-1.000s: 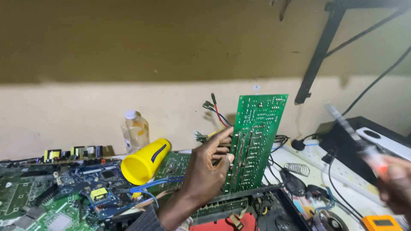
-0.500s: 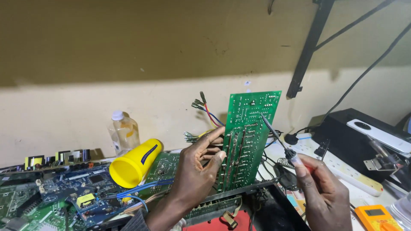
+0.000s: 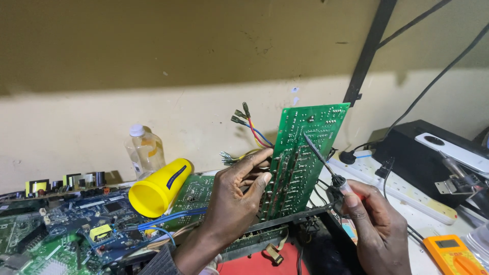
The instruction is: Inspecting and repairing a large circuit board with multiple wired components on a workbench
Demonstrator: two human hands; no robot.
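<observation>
— What has the left hand (image 3: 235,201) got?

— A green circuit board (image 3: 300,158), held upright on its long edge, solder side facing the camera. The fingers (image 3: 254,164) curl around its left edge, thumb pressed against the face, so the hand is closed on the board. The lower end of the board sits down by a dark metal chassis (image 3: 293,220) in front of the person.

— And the right hand (image 3: 374,224)?

— It pinches the handle of a soldering iron (image 3: 326,162) between thumb and fingers, low and to the right of the board. The thin shaft slants up and left, and its tip touches the board's face in the upper half.

— Any wires on that board?

— Yes, a bundle of coloured wires (image 3: 249,127) with spade terminals pokes out from behind its left edge: red, blue and yellow ones fan upward and to the left.

— What lies around?

— Left of the left hand, a yellow plastic cup (image 3: 159,187) lies on its side on a heap of blue and green circuit boards (image 3: 76,224). Behind the cup a clear plastic bottle (image 3: 144,150) stands against the wall. To the right, a white power strip (image 3: 402,188) runs along the bench, with a black box (image 3: 423,158) behind it and an orange multimeter (image 3: 453,253) at the bottom right corner, well apart from the right hand.
</observation>
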